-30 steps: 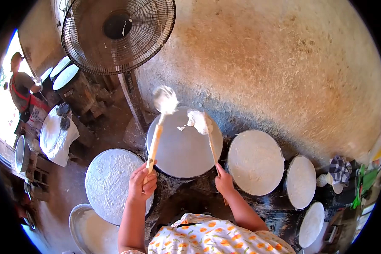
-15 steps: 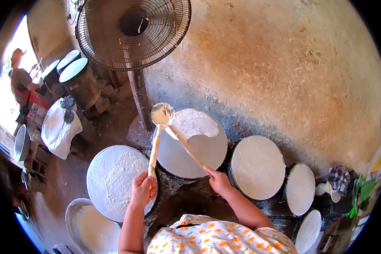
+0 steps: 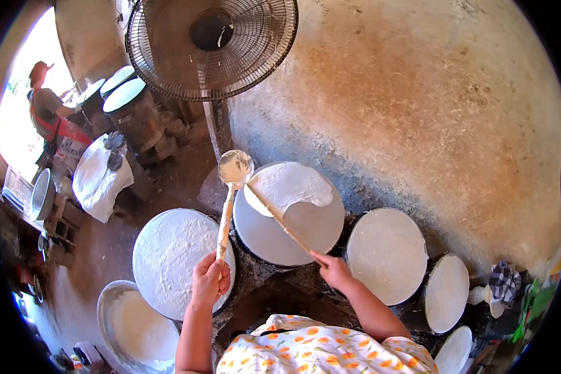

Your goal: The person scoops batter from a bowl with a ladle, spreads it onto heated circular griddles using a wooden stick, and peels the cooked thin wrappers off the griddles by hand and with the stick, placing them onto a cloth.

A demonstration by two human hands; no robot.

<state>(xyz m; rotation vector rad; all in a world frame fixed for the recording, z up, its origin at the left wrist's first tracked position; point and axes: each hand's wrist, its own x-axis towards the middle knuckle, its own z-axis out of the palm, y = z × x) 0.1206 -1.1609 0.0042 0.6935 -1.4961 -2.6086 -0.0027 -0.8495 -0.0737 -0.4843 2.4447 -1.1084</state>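
My left hand (image 3: pixel 211 278) is wrapped round the handle of a ladle (image 3: pixel 225 218), whose batter-coated bowl is above the left edge of the middle round plate (image 3: pixel 271 240). In my right hand (image 3: pixel 332 269) is a thin stick (image 3: pixel 287 229), slanting up and left to the ladle's bowl. White batter (image 3: pixel 293 186) covers the upper part of the middle plate, while its lower part shows smooth and grey. To the left, a round top (image 3: pixel 177 262) carries lumpy white batter.
A fan (image 3: pixel 212 50) stands beyond the plates. More round white tops (image 3: pixel 386 255) line the right side. A basin of batter (image 3: pixel 109 311) sits at lower left. Another person (image 3: pixel 50 112) stands by drums at far left. A wall (image 3: pixel 417 100) rises behind.
White batter has spread over the upper part of the middle plate. The stick has swung left to the ladle, and the ladle's bowl has lowered. The view has shifted left.
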